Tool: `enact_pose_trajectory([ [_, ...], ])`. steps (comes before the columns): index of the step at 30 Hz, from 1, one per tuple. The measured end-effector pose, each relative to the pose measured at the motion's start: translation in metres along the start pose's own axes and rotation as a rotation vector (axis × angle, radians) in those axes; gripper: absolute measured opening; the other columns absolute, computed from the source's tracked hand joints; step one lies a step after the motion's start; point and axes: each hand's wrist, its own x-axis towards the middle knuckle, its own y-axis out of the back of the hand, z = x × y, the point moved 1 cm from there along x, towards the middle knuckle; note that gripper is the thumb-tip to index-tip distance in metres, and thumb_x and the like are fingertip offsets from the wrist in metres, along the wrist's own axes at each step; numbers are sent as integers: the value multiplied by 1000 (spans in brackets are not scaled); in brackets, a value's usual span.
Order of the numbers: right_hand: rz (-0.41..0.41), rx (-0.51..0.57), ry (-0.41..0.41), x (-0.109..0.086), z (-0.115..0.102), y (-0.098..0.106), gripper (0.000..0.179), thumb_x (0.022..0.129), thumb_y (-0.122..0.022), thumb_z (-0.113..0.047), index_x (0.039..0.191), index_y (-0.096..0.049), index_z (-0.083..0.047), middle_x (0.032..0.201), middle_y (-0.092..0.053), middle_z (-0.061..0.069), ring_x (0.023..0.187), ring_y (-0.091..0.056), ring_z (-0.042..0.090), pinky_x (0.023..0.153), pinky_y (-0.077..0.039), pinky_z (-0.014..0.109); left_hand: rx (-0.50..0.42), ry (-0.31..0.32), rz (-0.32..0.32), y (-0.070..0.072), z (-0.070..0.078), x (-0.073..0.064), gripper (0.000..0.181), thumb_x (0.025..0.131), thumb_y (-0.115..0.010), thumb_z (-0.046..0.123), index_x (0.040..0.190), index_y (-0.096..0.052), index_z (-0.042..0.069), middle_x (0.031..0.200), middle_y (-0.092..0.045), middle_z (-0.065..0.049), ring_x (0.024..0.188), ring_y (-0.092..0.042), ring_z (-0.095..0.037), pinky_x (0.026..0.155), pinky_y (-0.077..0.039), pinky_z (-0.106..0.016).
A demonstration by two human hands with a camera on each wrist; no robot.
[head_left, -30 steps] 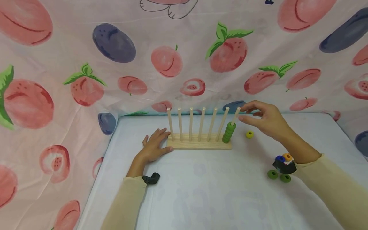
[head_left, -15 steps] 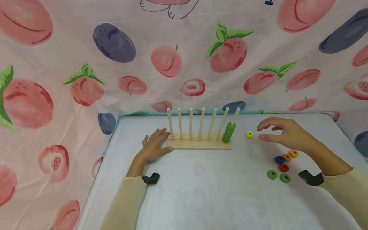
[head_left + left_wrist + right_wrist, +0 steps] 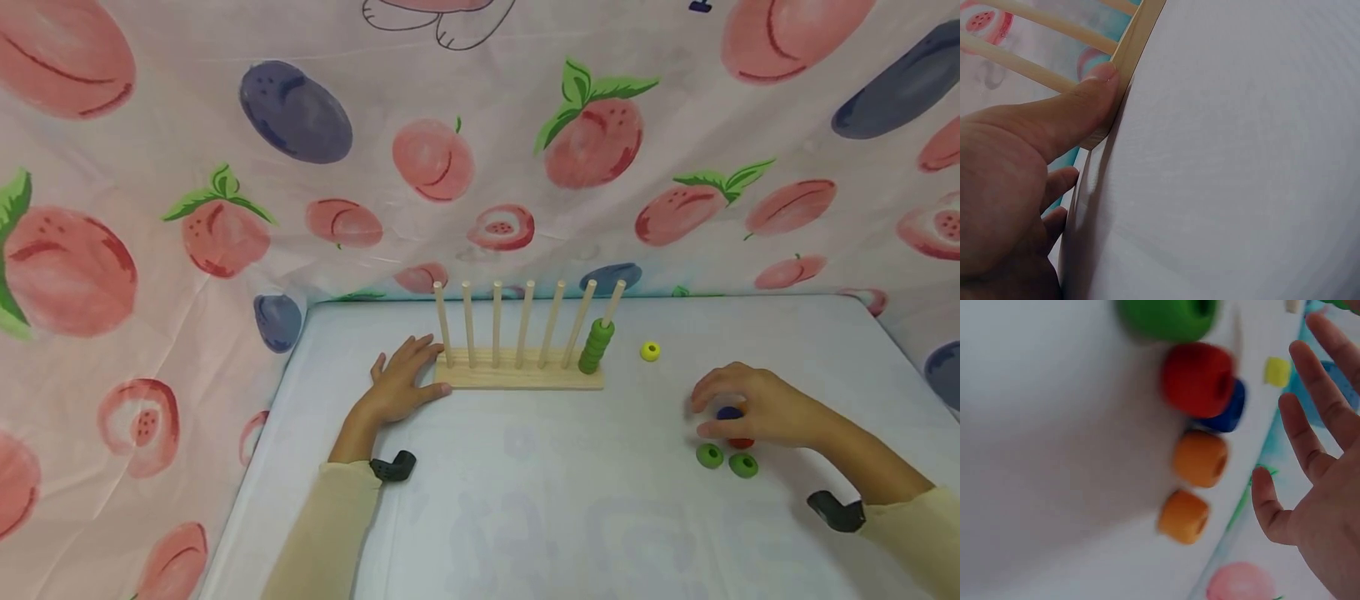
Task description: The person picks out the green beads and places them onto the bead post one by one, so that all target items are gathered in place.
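Observation:
My left hand holds the left end of a wooden peg stand, thumb along its front edge and a finger at the back. Several upright pegs rise from it; the rightmost carries a stack of green beads. Over loose beads to the right hovers my right hand, fingers spread and bent, nothing visibly held. Below it lie a blue bead and a red bead. Two orange beads, mostly hidden in the head view, appear in the right wrist view.
A loose green bead and another green bead lie in front of the right hand. One yellow bead sits right of the stand. A fruit-print cloth hangs behind the white table.
My right hand has drawn away from the rightmost peg, moving right and toward me until over the loose beads. The left hand and the stand have stayed put.

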Motion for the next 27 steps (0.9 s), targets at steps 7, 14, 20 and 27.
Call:
enact_pose_trajectory([
  [7,-36,-36,51,-16,13,-11,31,71,-91,-48,95,-72,-44,113,-68,-17,107,-45,-5,81,-49,33,-14,-5,4,0,1,-1,74,92,-73,47,155,-44,21,170,-26,-4,160,-9,-33,120,4,-69],
  [14,-53,-50,-11,-19,16,-21,34,64,-93,-52,88,-70,-51,112,-66,-20,111,-42,0,84,-29,54,-15,-2,-2,0,0,0,74,92,-73,47,155,-44,21,170,-25,-3,160,-8,-32,120,5,-68],
  [20,-59,-52,-28,-19,16,-21,33,65,-93,-51,87,-69,-51,113,-64,-20,113,-40,2,86,-27,54,-14,0,-5,0,0,0,74,92,-73,47,155,-44,22,170,-25,-3,160,-8,-32,120,5,-68],
  [27,-43,-37,-14,-16,13,-20,32,68,-92,-51,91,-71,-48,115,-65,-18,114,-43,2,86,-31,52,-15,2,-6,2,1,-1,74,91,-73,47,155,-44,22,170,-25,-4,160,-8,-31,119,5,-68],
])
